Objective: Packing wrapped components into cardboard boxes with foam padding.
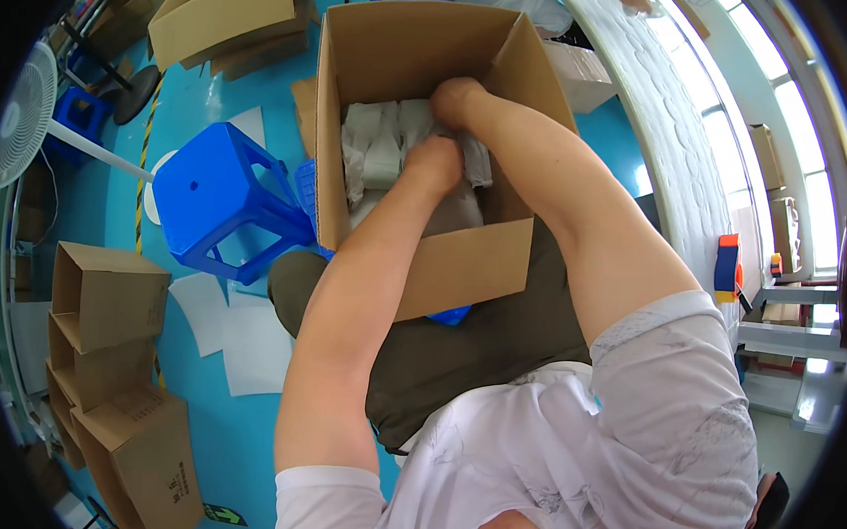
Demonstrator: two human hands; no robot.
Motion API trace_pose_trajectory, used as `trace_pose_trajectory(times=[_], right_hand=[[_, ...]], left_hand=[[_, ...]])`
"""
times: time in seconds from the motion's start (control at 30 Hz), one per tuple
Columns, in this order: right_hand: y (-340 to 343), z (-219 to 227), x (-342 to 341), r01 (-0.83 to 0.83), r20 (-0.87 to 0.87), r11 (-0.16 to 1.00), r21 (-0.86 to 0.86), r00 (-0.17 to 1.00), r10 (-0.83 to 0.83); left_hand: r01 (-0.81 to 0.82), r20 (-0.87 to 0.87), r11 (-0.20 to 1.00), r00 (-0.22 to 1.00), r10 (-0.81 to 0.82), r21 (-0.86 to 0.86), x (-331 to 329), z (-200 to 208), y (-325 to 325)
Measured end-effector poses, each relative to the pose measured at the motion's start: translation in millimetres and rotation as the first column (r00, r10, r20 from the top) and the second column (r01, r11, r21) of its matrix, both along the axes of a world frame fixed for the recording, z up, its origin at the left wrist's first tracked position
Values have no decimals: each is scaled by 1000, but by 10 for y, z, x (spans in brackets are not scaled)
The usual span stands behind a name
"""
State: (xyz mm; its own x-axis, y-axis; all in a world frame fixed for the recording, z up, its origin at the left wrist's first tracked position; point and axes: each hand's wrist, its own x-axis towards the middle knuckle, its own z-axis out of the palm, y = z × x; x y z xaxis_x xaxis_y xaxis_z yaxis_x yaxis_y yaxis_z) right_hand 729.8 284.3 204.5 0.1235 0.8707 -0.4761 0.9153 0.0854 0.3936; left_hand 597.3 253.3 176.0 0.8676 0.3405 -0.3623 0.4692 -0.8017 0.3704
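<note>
An open cardboard box (471, 267) stands in front of me between my legs, its near flap folded outward. Inside lie several white, soft-looking wrapped packets (383, 159), packed side by side. Both my arms reach down into the box. My left hand (435, 161) is curled closed over the packets near their middle; whatever it grips is hidden under it. Farther back, by the box's right side, my right hand (456, 101) bends down against the packets, its fingers out of sight. A loose white wrapper edge (479, 163) shows just right of my left hand.
A blue plastic stool (200, 193) stands left of the box, near a white fan (24, 115). Empty cartons (110, 293) are stacked at lower left, beside white sheets (250, 347) on the blue floor. Along the right runs a white quilted surface (666, 124) with tape rolls (729, 264).
</note>
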Motion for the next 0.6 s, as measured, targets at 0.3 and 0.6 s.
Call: trace_pose_trajectory(times=[0.3,0.6], right_hand=[[-78,-39,-32,20,23,999,-26,1000,-19],[42,14,-14,148,-122,986,-76,980,-157]], left_hand=[[-24,118,956,993,-11,292,-113,-110,-74],[16,151,896,984,-93,445,-75,-212,-18]])
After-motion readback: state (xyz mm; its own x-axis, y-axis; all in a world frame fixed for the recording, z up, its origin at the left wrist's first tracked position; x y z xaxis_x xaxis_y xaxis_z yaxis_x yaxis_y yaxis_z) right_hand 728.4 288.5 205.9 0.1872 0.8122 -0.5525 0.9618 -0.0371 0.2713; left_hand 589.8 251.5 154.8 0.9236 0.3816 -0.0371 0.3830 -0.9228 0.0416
